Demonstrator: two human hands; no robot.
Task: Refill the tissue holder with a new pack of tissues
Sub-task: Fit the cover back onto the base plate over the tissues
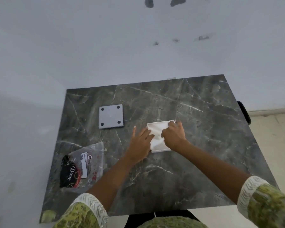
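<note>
A white square tissue holder [160, 148] lies on the dark marble table [204, 145], right of centre, with white tissues [156, 129] inside it. My right hand [174, 137] rests on the tissues at the holder's right side, fingers curled and pressing into them. My left hand [141, 143] lies flat at the holder's left edge, fingertips on the tissues. The holder's grey square lid [111, 116], with a dark dot at each corner, lies flat to the far left. An empty clear plastic tissue wrapper [82, 167] with black and red print sits at the near left.
The table stands against a pale wall. A dark object [244, 111] sticks out past the table's right edge. Pale floor shows on both sides. Bare marble lies to the right of and in front of the holder.
</note>
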